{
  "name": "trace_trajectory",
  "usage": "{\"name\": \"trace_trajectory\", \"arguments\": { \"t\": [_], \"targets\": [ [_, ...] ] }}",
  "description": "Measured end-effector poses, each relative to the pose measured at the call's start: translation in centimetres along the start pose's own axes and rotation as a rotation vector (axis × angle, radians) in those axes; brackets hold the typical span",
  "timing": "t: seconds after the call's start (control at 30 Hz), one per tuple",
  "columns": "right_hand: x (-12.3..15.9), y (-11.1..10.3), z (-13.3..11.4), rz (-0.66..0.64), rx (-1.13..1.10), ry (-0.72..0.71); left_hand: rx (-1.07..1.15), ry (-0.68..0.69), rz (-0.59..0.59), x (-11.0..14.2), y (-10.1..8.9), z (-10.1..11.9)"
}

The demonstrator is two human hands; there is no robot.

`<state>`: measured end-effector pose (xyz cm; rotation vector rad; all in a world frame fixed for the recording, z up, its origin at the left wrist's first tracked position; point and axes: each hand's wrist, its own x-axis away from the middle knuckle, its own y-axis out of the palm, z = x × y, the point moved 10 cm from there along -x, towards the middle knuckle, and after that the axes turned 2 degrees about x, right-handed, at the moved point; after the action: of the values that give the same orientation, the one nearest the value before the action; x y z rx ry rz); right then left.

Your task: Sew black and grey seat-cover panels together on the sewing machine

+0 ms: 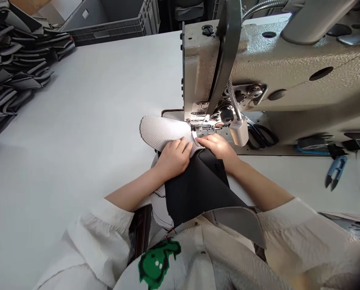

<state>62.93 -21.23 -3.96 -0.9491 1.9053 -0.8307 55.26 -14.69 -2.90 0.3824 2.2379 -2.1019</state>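
A curved piece of grey mesh fabric [163, 133] lies at the front of a beige industrial sewing machine [258, 68], its edge running under the presser foot [198, 128]. My left hand [174, 158] presses and grips the mesh just before the machine. My right hand [216, 148] pinches the same mesh closer to the foot, its fingertips nearly touching the metal. A black fabric panel [198, 189] lies under and behind both hands, hanging toward my lap. The needle is hidden by machine parts.
A white work table [77, 112] surrounds the machine. Black-handled scissors [260, 136] lie by its base, and blue thread snips [335, 171] sit at the right. Stacked grey-and-black fabric pieces [13, 68] fill the far left, with a grey plastic crate [107, 20] behind.
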Motion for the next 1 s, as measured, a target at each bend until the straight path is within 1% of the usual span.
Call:
{"name": "trace_trajectory", "arguments": {
  "t": [0.1,0.2,0.27,0.33,0.4,0.47,0.53,0.63,0.67,0.7,0.77,0.87,0.93,1.0],
  "targets": [
    [0.1,-0.2,-0.6,-0.019,0.059,-0.058,-0.009,0.017,0.041,0.0,-0.2,0.4],
    [-0.5,0.3,-0.3,-0.109,0.164,-0.037,-0.003,0.034,0.066,-0.6,-0.2,0.2],
    [-1.1,0.8,0.2,-0.169,0.215,-0.010,0.010,0.047,0.056,-1.3,0.2,-0.5],
    [-1.8,1.1,0.8,-0.203,0.239,0.020,0.025,0.070,0.043,-2.3,0.6,-1.5],
    [-2.3,1.3,1.2,-0.214,0.235,0.048,0.046,0.107,0.030,-3.1,0.9,-2.4],
    [-2.5,1.2,1.3,-0.209,0.208,0.068,0.087,0.131,-0.003,-3.6,0.9,-2.7],
    [-2.2,0.9,1.4,-0.196,0.171,0.108,0.166,0.057,-0.041,-3.8,0.7,-3.0],
    [-1.3,0.3,1.8,-0.160,0.108,0.202,0.409,-0.147,-0.066,-2.9,0.5,-2.8],
    [-0.9,0.2,1.9,-0.148,0.079,0.232,0.475,-0.186,-0.062,-2.3,0.6,-2.5],
    [-0.7,0.0,2.0,-0.140,0.042,0.260,0.504,-0.192,-0.057,-1.9,0.6,-2.1],
    [-0.2,-0.2,2.4,-0.121,-0.039,0.338,0.456,-0.140,-0.050,-1.1,0.6,-1.5],
    [0.1,-0.3,3.2,-0.086,-0.111,0.445,0.350,0.002,-0.071,-0.6,1.2,-1.8],
    [0.0,-0.2,3.3,-0.065,-0.125,0.452,0.319,0.073,-0.080,-0.5,1.4,-2.3],
    [0.0,0.0,3.4,-0.044,-0.133,0.428,0.283,0.104,-0.073,-0.6,1.3,-2.6]
  ]
}}
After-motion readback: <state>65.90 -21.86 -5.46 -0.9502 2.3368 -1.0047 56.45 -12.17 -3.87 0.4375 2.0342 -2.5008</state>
